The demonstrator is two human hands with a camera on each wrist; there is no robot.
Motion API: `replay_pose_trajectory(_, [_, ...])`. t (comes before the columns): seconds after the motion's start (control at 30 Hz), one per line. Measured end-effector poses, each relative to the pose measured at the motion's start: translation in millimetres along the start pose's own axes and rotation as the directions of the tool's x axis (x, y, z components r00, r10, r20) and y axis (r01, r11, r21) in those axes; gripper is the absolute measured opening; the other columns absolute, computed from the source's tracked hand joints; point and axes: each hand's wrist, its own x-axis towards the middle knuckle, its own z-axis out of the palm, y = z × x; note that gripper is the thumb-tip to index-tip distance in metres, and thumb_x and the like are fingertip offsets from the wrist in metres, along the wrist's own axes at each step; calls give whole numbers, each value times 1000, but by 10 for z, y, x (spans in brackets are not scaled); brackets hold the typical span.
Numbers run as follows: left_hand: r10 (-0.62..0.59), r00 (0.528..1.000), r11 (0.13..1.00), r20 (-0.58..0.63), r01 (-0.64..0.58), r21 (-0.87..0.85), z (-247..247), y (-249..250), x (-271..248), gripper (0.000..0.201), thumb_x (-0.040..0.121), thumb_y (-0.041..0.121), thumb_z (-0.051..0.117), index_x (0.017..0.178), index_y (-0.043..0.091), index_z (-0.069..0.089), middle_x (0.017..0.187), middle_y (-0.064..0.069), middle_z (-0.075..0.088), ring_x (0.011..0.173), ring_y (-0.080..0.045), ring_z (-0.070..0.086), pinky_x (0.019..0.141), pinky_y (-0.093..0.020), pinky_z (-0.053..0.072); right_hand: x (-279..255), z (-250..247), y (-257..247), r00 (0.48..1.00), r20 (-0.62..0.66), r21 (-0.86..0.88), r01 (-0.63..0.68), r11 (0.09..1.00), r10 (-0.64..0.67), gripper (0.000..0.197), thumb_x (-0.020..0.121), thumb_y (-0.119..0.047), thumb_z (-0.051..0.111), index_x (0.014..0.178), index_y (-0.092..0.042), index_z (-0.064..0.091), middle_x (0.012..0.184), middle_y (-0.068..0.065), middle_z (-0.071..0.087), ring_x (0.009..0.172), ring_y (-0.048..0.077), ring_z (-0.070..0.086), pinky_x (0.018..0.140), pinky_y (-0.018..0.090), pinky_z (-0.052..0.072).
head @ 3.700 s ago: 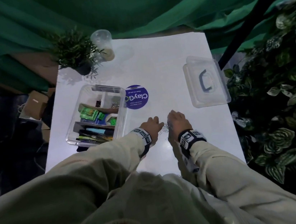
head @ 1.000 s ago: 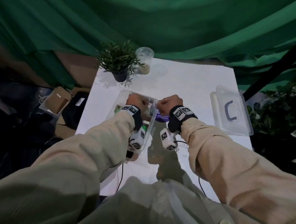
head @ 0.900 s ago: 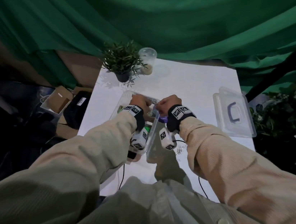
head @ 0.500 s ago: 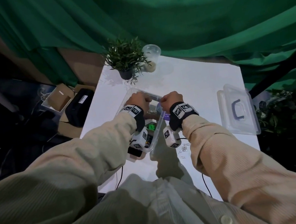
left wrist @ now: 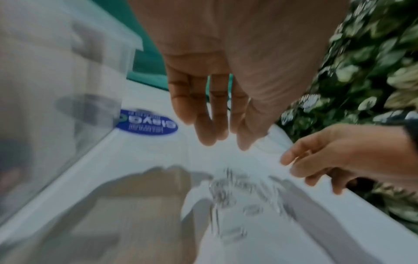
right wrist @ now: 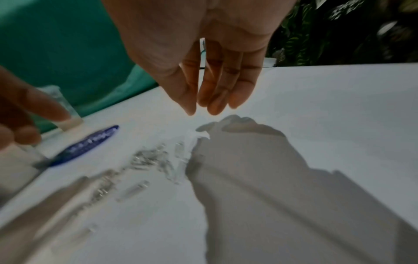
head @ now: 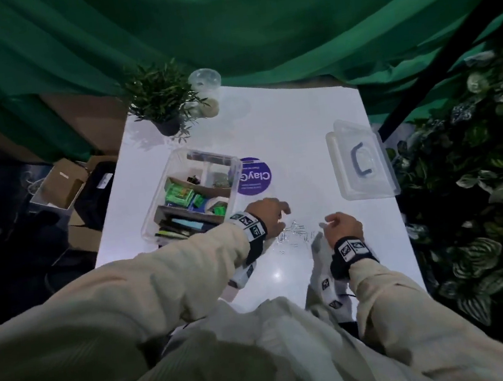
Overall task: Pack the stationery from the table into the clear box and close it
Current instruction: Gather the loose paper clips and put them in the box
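Clear box: open, standing on the white table. Contents, sorted into compartments: green packets, dark pens or markers, a blue pad, small dark clips. Exact kinds are hard to make out.

Lid: well to the right of the box, lying flat on the table, blue handle uppermost.

Paper clips: loose silver pile on the table, near the box's front right corner. Both wrist views show them smeared by motion blur, so no count is possible.

Purple round sticker: flat on the table, just beside the box's right wall, partly covered by that wall.

Potted plant: behind the box at the table's far edge. Clear cup: just beside the plant; contents unclear.

Cardboard boxes: left of the clear box, on the dim floor below the table, cut off by shadow.

Left hand: just in front of the box's right corner, above the left side of the clips. Fingers extended downward and close together, holding nothing; contact with the clips cannot be confirmed.

Right hand: on the far side of the clips from the box. Fingers relaxed, slightly bent, tips pointing down over the table, holding nothing.
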Motion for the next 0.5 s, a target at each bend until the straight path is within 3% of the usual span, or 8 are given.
replay_pose_trajectory(0.1, [-71, 988, 995, 139, 61, 79, 385, -77, 94, 44, 88, 30, 62, 130, 23, 48, 128, -4, 52, 117, -27, 54, 95, -38, 45, -39, -13, 345, 997, 60, -136, -39, 990, 47, 13, 83, -15, 61, 92, -21, 67, 109, 8, 65, 101, 28, 62, 79, 30, 48])
replay_pose_trajectory(0.23, [-85, 983, 990, 161, 66, 121, 633, -127, 145, 59, 80, 32, 72, 130, 20, 41, 124, -7, 48, 110, -30, 57, 88, -40, 50, -82, 31, 491, 991, 106, -242, -59, 969, 86, 22, 85, -13, 55, 106, -18, 60, 116, 8, 56, 109, 29, 57, 85, 32, 45])
replay_pose_trajectory(0.37, [-77, 980, 993, 182, 59, 99, 683, -58, 248, 48, 83, 22, 70, 126, 20, 47, 122, -7, 53, 109, -28, 57, 90, -38, 49, -72, 149, 395, 984, 165, -264, -17, 964, 62, 24, 88, -11, 53, 107, -18, 65, 119, 8, 62, 112, 28, 58, 85, 30, 46])
replay_pose_trajectory(0.5, [-67, 985, 998, 157, 64, 25, 770, 59, 357, 41, 86, 14, 62, 126, 20, 53, 124, -6, 57, 113, -26, 56, 94, -35, 47, -65, 300, 224, 969, 237, -199, 124, 972, -75, 25, 87, -12, 58, 109, -19, 68, 118, 7, 64, 111, 26, 59, 89, 30, 47])
